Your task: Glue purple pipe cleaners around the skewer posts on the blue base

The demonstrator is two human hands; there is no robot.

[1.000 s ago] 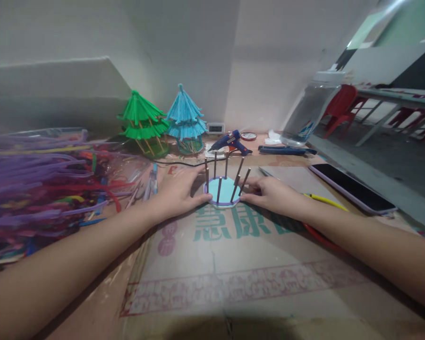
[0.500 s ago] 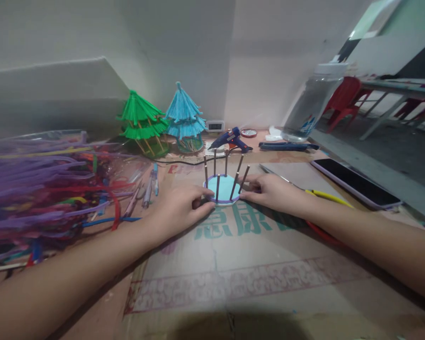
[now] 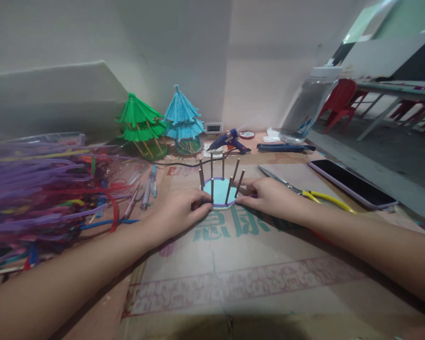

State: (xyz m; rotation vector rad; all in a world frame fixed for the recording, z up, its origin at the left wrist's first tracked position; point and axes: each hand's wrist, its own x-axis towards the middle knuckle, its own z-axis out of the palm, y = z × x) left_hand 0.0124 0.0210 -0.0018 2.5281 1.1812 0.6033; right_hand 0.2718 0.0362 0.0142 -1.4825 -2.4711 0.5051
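A light-blue round base (image 3: 220, 191) with a purple rim lies on a printed cardboard sheet (image 3: 212, 269). Several thin brown sticks (image 3: 229, 190) stand up around its edge, some leaning a little outward. My left hand (image 3: 184, 205) pinches the left front edge of the base between thumb and fingers. On the opposite side, my right hand (image 3: 260, 196) holds the right edge, its thumb low at the rim and its index finger beside a stick. Scissors (image 3: 315, 194) with yellow handles lie partly beneath my right forearm.
Green (image 3: 141, 118) and blue (image 3: 182, 118) tiered pipe-cleaner models stand at the back, near a glue gun (image 3: 230, 140) with a cord. A utility knife (image 3: 286, 148), phone (image 3: 350, 183) and large clear bottle (image 3: 304, 111) are at right. Loose pipe cleaners (image 3: 46, 193) pile up at left.
The base has shifted slightly left and toward me between both hands, seemingly with a small turn. Both hands keep their hold, and the view has moved a little.
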